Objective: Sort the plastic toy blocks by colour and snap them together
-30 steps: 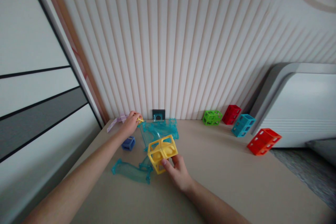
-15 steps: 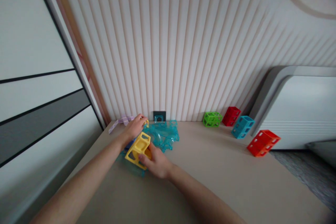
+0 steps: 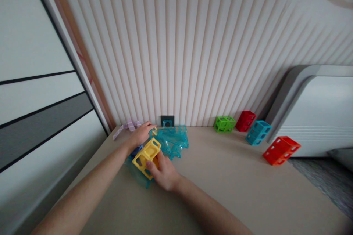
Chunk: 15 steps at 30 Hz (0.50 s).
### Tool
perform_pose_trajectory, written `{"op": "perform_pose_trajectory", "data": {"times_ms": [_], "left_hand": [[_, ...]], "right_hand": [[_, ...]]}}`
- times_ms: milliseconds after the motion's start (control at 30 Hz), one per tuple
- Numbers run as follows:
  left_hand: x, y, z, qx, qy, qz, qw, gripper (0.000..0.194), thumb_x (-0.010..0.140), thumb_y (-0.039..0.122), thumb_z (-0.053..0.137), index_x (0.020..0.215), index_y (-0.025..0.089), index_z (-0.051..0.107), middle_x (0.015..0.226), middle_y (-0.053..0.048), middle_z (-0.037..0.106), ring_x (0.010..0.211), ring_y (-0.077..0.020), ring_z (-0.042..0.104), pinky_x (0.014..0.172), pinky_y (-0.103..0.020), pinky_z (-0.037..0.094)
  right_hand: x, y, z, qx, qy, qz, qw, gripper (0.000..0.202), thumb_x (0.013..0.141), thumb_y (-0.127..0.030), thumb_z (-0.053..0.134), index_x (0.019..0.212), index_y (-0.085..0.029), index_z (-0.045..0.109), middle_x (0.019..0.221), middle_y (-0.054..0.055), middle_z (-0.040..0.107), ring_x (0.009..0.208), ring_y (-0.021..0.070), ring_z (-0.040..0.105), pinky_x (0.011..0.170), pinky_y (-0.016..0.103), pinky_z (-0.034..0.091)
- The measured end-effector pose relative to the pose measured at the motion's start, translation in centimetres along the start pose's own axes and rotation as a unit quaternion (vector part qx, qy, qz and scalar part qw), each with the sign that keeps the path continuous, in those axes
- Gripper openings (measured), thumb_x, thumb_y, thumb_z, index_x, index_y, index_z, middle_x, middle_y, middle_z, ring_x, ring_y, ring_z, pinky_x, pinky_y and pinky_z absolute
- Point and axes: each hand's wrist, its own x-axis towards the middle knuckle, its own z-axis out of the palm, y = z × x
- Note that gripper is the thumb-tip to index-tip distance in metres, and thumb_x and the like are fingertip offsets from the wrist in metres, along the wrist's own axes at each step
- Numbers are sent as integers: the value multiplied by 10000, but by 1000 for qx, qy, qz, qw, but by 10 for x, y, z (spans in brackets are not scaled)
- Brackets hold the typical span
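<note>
My right hand [image 3: 165, 173] grips a yellow open-framed block [image 3: 147, 158], thumb on its near face and fingers behind it. The block is tilted and held above the tabletop, with a hollow frame of square openings. Just beyond it, my left hand [image 3: 142, 133] has its fingers curled at a smaller yellow frame piece [image 3: 154, 131], mostly hidden by the hand. Beside both hands lies a pile of translucent teal pieces [image 3: 173, 140]. Part of a blue piece [image 3: 137, 150] shows between my left wrist and the yellow block. More teal plastic [image 3: 140, 177] lies underneath.
Along the right of the table [image 3: 209, 183] stand a green block [image 3: 224, 124], a dark red block [image 3: 245, 121], a blue block [image 3: 258, 133] and an orange-red block [image 3: 281, 150]. Lilac pieces [image 3: 129, 126] and a black square [image 3: 167, 120] are by the ribbed wall [image 3: 165, 44].
The yellow block in my right hand has turned slightly and shifted a little. My left hand stays at the small yellow piece. The view has swung slightly.
</note>
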Motion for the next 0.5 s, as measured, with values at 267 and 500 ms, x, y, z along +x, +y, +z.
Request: {"op": "perform_pose_trajectory", "data": {"times_ms": [267,500], "left_hand": [[13,-10,0,-39,65,-29,997,334,819,145,542,1093,178,730,1047,-100,670,1007,-238,661,991,-369,489],[17,-14,-9,-78,199,-87,973,309,800,210,564,1072,160,702,1040,-103,695,1015,-258,646,1002,-415,486]], "right_hand": [[-3,-5,0,-34,-2,12,999,433,967,-566,470,1216,-214,508,1029,92,734,862,248,702,735,316,500],[-3,2,3,-20,11,9,1000,443,976,-576,441,1223,-214,510,1041,90,732,874,251,703,746,324,512]]}}
